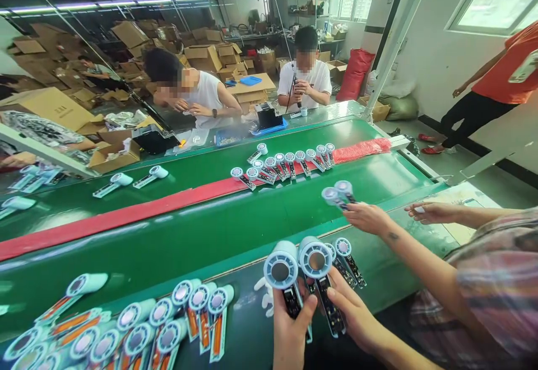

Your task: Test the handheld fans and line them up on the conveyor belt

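Near the bottom middle, my left hand [290, 325] is closed around a light-blue handheld fan [281, 266], its round head up and dark circuit board showing in the handle. Close beside it, my right hand [353, 308] grips a second handheld fan [315, 258], with thumb on the exposed board. The two fan heads almost touch. Just behind my right hand, more fans [343, 246] with bare boards lie on the bench. To my left sits a cluster of fans [138, 337] with orange parts in their open handles.
A green conveyor belt [202, 227] crosses ahead, with a red strip [105, 210] bearing a row of fans [290, 160]. At right, a co-worker's hand [367, 217] holds fans over the belt. Two people sit across; another stands at far right. Cardboard boxes [205, 56] fill the back.
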{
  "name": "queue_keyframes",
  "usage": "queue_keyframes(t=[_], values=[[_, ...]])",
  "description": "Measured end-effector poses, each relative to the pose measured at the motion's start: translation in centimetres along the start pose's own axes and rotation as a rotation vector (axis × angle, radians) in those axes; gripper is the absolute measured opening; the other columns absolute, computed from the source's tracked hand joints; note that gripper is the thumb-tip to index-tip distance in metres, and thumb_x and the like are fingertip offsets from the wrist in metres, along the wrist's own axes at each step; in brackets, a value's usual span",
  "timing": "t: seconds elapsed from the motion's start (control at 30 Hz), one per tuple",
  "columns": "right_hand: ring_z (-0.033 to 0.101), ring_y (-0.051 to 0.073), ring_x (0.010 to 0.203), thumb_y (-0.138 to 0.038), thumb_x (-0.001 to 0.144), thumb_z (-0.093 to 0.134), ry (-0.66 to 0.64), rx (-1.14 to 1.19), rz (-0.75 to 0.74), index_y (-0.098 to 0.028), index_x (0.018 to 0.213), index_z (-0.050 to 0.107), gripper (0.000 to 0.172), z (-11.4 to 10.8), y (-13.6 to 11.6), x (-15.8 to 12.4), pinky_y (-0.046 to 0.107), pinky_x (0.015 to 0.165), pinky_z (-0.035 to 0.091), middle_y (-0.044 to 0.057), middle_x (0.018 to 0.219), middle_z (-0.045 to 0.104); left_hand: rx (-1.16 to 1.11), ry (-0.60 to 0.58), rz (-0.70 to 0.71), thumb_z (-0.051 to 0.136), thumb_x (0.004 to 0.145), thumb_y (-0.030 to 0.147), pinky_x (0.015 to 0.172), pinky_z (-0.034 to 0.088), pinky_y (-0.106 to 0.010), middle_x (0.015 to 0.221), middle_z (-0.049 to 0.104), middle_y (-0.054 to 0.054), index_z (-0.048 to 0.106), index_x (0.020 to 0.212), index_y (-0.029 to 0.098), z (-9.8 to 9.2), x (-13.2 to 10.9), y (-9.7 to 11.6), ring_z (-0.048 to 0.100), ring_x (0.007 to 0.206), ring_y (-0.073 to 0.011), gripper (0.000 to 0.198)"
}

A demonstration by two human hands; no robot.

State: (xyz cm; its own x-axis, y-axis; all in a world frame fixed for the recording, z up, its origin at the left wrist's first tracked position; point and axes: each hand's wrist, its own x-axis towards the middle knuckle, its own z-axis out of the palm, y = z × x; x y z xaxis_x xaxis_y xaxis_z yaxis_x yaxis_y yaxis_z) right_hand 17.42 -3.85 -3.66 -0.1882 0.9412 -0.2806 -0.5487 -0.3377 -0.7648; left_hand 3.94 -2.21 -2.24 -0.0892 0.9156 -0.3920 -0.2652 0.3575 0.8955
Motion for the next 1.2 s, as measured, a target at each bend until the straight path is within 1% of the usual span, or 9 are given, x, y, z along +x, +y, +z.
queue_keyframes(t=[0.13, 0.23, 0.4, 0.63, 0.83, 0.93, 1.03, 1.1, 1.2], values=[[0.027, 0.020, 0.145, -0.045, 0.092, 0.056, -0.017, -0.054, -0.042, -0.033, 0.143, 0.044, 0.053, 0.0, 0.6, 0.0, 0.038, 0.120, 0.019, 0.000, 0.149, 0.043, 0.093, 0.078, 0.050, 0.081, 0.065, 0.043, 0.098, 0.045, -0.039, 0.103, 0.065, -0.005, 0.048, 0.124, 0.023, 1.2, 0.6, 0.2, 0.062, 0.104, -0.0259, 0.070], [0.023, 0.021, 0.147, -0.047, 0.093, 0.054, -0.015, -0.091, -0.062, -0.031, 0.145, 0.040, 0.057, 0.1, 0.6, 0.1, 0.039, 0.121, 0.017, 0.002, 0.153, 0.039, 0.029, 0.031, -0.019, 0.082, 0.063, 0.044, 0.100, 0.044, -0.042, 0.110, 0.065, -0.008, 0.044, 0.132, 0.023, 1.0, 0.9, -0.2, 0.061, 0.109, -0.0288, 0.081], [0.028, 0.021, 0.145, -0.046, 0.096, 0.048, -0.043, -0.098, -0.083, -0.030, 0.148, 0.035, 0.056, 0.4, 0.2, 0.2, 0.042, 0.121, 0.020, 0.003, 0.153, 0.039, -0.048, 0.047, -0.109, 0.081, 0.064, 0.047, 0.094, 0.048, -0.038, 0.104, 0.068, -0.007, 0.051, 0.129, 0.023, 0.9, 0.7, 0.4, 0.062, 0.106, -0.0275, 0.076], [0.036, 0.022, 0.142, -0.050, 0.096, 0.048, 0.057, -0.285, -0.158, -0.031, 0.142, 0.046, 0.050, 0.2, 0.9, 0.2, 0.041, 0.119, 0.029, 0.003, 0.147, 0.048, -0.041, 0.053, -0.129, 0.082, 0.061, 0.050, 0.087, 0.051, -0.037, 0.104, 0.069, -0.006, 0.047, 0.132, 0.023, 1.2, 0.7, 1.3, 0.063, 0.104, -0.0280, 0.084], [0.051, 0.029, 0.130, -0.054, 0.096, 0.042, 0.085, -0.509, -0.295, -0.030, 0.139, 0.052, 0.050, 0.6, 0.3, 0.6, 0.041, 0.108, 0.042, 0.006, 0.136, 0.059, 0.137, 0.124, 0.037, 0.078, 0.067, 0.051, 0.099, 0.046, -0.040, 0.127, 0.061, -0.011, 0.043, 0.133, 0.023, 1.2, 0.6, 0.4, 0.058, 0.117, -0.0290, 0.080], [0.049, 0.028, 0.130, -0.053, 0.097, 0.041, 0.074, -0.537, -0.243, -0.029, 0.142, 0.048, 0.051, 0.4, -0.4, 0.8, 0.041, 0.109, 0.040, 0.006, 0.138, 0.058, 0.163, 0.131, 0.053, 0.076, 0.069, 0.051, 0.102, 0.045, -0.041, 0.130, 0.058, -0.012, 0.042, 0.134, 0.023, 1.4, 1.0, 0.1, 0.058, 0.117, -0.0289, 0.078], [0.045, 0.026, 0.133, -0.053, 0.095, 0.046, 0.031, -0.504, -0.097, -0.029, 0.143, 0.047, 0.053, -0.1, -0.8, 0.8, 0.041, 0.113, 0.034, 0.004, 0.141, 0.053, 0.185, 0.149, 0.082, 0.076, 0.071, 0.048, 0.102, 0.044, -0.042, 0.123, 0.062, -0.011, 0.045, 0.133, 0.023, 1.4, 1.5, -0.2, 0.060, 0.115, -0.0287, 0.074], [0.053, 0.025, 0.122, -0.052, 0.093, 0.050, -0.024, -0.451, -0.007, -0.029, 0.142, 0.048, 0.054, -0.6, -0.8, 0.8, 0.040, 0.107, 0.041, 0.004, 0.140, 0.053, 0.190, 0.135, 0.090, 0.075, 0.072, 0.045, 0.102, 0.044, -0.042, 0.118, 0.065, -0.010, 0.045, 0.134, 0.023, 1.2, 1.7, -0.7, 0.060, 0.114, -0.0286, 0.072], [0.061, 0.020, 0.091, -0.052, 0.092, 0.054, -0.036, -0.328, 0.057, -0.029, 0.137, 0.051, 0.051, -1.2, -0.6, 0.8, 0.035, 0.084, 0.051, 0.005, 0.125, 0.061, 0.170, 0.050, 0.068, 0.074, 0.074, 0.045, 0.103, 0.044, -0.042, 0.117, 0.065, -0.011, 0.044, 0.138, 0.023, 0.5, 1.6, -1.4, 0.059, 0.115, -0.0288, 0.074]])
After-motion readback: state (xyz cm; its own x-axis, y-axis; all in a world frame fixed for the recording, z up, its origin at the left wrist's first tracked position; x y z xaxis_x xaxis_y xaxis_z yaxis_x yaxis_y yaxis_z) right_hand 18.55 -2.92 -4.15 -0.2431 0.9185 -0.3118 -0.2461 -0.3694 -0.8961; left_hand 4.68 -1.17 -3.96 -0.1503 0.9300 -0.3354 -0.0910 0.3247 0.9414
